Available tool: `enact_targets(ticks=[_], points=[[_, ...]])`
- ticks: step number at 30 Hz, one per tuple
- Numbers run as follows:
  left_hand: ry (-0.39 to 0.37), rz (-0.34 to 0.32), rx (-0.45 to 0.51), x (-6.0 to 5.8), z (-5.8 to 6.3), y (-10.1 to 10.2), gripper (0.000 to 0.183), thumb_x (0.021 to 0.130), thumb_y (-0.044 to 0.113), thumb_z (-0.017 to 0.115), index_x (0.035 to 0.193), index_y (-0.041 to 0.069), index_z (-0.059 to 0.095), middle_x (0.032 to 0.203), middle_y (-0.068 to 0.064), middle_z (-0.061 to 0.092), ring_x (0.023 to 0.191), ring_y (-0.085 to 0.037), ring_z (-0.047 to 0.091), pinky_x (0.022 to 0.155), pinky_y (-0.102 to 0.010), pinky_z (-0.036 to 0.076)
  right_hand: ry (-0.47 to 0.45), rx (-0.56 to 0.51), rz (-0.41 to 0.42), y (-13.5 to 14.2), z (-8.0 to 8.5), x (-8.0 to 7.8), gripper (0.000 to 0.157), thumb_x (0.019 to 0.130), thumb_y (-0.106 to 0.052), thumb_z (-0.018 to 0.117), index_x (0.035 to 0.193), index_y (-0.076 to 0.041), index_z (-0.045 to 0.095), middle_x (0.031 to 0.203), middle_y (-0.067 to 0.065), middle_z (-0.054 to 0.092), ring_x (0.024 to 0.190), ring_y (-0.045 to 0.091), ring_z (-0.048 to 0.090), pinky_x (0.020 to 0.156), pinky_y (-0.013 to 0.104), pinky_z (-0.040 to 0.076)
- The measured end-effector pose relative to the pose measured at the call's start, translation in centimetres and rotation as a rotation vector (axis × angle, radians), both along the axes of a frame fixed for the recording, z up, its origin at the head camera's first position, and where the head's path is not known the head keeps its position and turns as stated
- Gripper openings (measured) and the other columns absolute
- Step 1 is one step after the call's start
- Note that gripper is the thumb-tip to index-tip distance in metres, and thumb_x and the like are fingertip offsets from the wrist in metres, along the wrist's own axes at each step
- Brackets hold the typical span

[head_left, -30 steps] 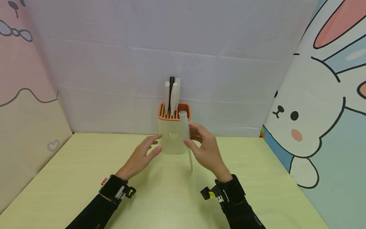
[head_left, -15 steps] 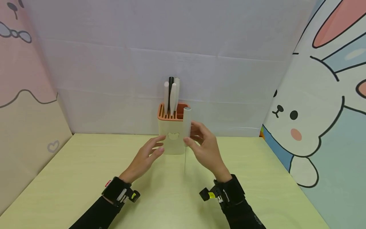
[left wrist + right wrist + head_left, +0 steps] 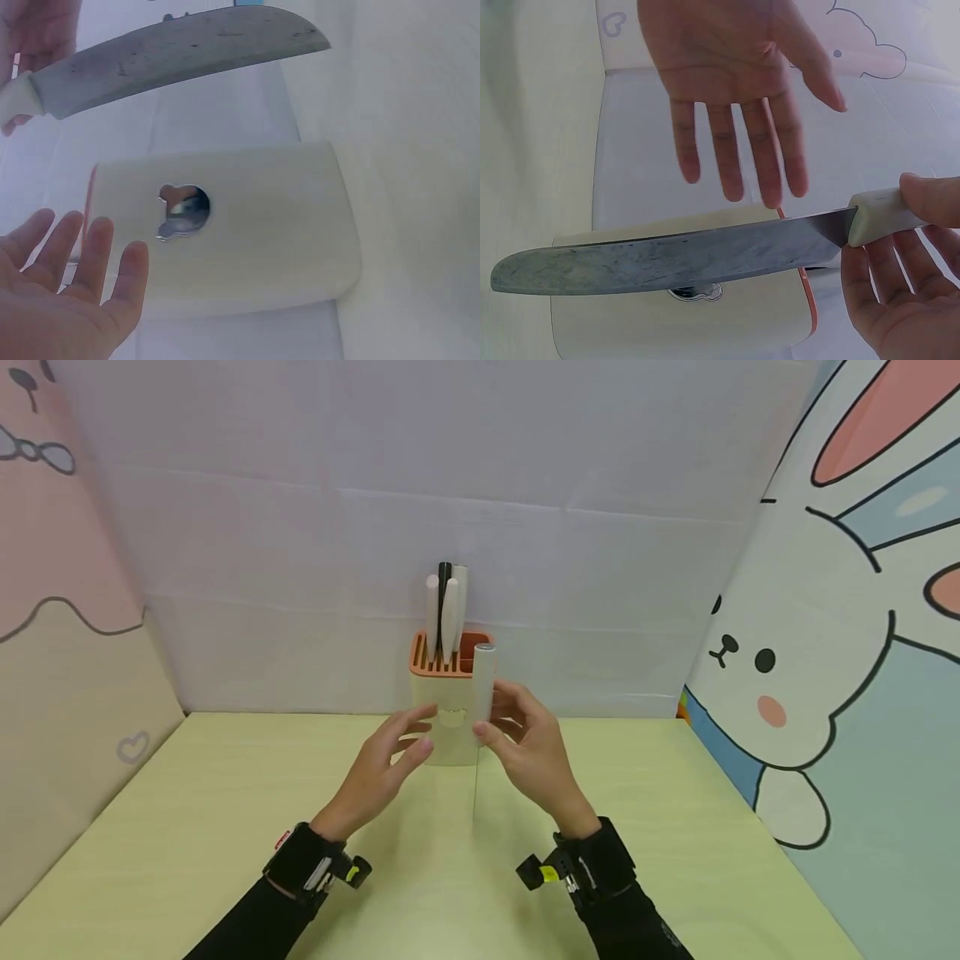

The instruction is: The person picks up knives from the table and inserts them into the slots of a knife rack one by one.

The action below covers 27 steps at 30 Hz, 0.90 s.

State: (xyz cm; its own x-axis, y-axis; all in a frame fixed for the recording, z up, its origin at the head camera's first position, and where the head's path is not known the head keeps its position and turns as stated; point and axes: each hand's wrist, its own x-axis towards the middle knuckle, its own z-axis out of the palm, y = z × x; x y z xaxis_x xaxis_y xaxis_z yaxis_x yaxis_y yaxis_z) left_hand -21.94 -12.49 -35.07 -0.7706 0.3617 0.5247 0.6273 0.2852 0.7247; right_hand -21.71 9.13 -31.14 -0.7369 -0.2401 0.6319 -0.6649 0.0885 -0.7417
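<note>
My right hand [image 3: 528,756] pinches a knife by its white handle [image 3: 483,681], thumb on one side and fingers on the other. The handle points up and the blade hangs down, seen edge-on in the head view. In the right wrist view the broad, stained blade [image 3: 667,259] shows its whole flat side. My left hand [image 3: 378,768] holds nothing; its fingers are spread, apart from the knife. Behind both hands stands a cream knife block [image 3: 444,739] with an orange slotted top. A shiny bear-shaped window [image 3: 186,211] sits in its front.
Several handles stand up from the block's slots, white ones [image 3: 450,614] and a black one [image 3: 445,578]. A square orange compartment [image 3: 472,652] lies at the block's right. The pale yellow table [image 3: 247,793] meets a white back wall [image 3: 300,652]; cartoon-printed panels flank it.
The knife has turned from a slight slant to nearly upright, its blade now edge-on. My left hand has shifted slightly right and toward the block.
</note>
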Motion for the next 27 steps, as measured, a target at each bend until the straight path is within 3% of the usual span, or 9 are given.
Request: enact_targets(ticks=[7,15,27], points=[[0.085,0.017,0.047,0.0,2.9,1.0,0.042,0.1,0.014,0.05,0.141,0.008,0.041,0.136,-0.01,0.047,0.119,-0.031,0.048,0.097,-0.049,0.042,0.007,-0.002,0.004,-0.1,0.1,0.0,0.047,0.087,0.006,0.064,0.131,-0.001,0.049,0.11,0.015,0.058,0.095,0.029,0.059,0.086,0.046,0.051],[0.125,-0.006,0.068,-0.4,5.6,2.6,0.043,0.1,0.016,0.049,0.141,0.005,0.041,0.136,-0.013,0.047,0.118,-0.026,0.048,0.097,-0.048,0.041,-0.006,-0.007,0.002,-0.1,0.2,0.2,0.046,0.087,0.006,0.064,0.131,-0.002,0.05,0.109,0.013,0.058,0.094,0.028,0.059,0.087,0.047,0.051],[0.157,-0.022,0.086,-0.5,7.6,4.2,0.038,0.099,0.018,0.05,0.135,0.006,0.047,0.129,-0.007,0.051,0.112,-0.022,0.052,0.095,-0.047,0.042,0.0,-0.014,0.022,-0.1,0.3,0.3,0.047,0.087,0.007,0.064,0.13,-0.003,0.05,0.108,0.016,0.058,0.093,0.03,0.059,0.086,0.048,0.051]])
